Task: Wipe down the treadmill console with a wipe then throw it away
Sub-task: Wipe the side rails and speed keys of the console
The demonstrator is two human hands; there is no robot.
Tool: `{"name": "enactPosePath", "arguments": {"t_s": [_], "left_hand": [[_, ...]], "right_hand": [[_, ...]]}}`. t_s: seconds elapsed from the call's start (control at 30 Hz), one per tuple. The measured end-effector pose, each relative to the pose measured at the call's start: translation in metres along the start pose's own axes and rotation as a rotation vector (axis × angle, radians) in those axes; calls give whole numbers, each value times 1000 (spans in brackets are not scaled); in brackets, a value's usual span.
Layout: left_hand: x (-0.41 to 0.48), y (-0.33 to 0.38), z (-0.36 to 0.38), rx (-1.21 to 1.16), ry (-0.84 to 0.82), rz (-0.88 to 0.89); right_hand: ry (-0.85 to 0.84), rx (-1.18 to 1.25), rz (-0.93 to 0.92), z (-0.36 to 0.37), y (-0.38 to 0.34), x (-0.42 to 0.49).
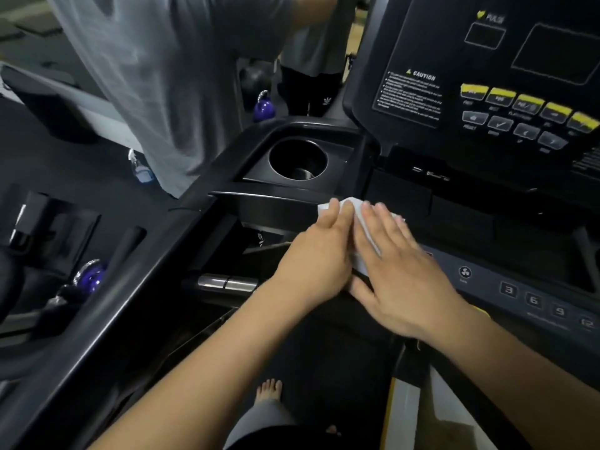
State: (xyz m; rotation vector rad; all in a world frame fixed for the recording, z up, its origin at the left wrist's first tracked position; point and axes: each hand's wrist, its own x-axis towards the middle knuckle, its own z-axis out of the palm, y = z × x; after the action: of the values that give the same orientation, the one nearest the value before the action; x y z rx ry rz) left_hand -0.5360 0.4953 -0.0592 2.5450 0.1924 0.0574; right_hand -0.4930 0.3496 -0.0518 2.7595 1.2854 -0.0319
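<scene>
wipe: the white wipe [363, 224] is spread flat on the console's [418, 47] lower left edge, just below the cup holder [298, 159]
left hand [316, 254]: flat on the wipe's left side, fingers straight
right hand [399, 280]: flat on its right side (so neither grip is closed, both are just pressing)
step: wiping, looks like early days
tip: use even pressure and overlapping passes rightward across the fan button [465, 272] and number buttons [534, 300]
watch: go light on the buttons, don't let it bunch
</scene>
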Motion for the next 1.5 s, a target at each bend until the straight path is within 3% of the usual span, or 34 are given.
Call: {"name": "enactPosePath", "arguments": {"t_s": [0.17, 0.27, 0.53, 0.83, 0.93, 1.1, 1.23, 1.33, 1.5], "left_hand": [[-55, -18, 11, 211, 73, 112], [-77, -26, 15, 216, 89, 138], [0, 5, 13, 160, 11, 93], [-75, -31, 20, 172, 134, 152], [-39, -19, 24, 158, 131, 198], [0, -1, 36, 357, 60, 254], [-56, -19, 37, 239, 138, 283], [-77, -26, 41, 282, 165, 306], [-33, 7, 35, 476, 38, 282]], "right_hand": [[-24, -3, -69, 12, -26, -45], [-15, -20, -109, 22, -37, -62], [52, -55, 103, 9, -4, -19], [41, -13, -60, 31, -42, -61], [57, -58, 34, 24, -18, -47], [46, -66, 157, 13, -3, -37], [27, -42, 53, 27, -29, -68], [11, -61, -26, 35, -32, -81], [-3, -134, 28, 18, 8, -58]]}}
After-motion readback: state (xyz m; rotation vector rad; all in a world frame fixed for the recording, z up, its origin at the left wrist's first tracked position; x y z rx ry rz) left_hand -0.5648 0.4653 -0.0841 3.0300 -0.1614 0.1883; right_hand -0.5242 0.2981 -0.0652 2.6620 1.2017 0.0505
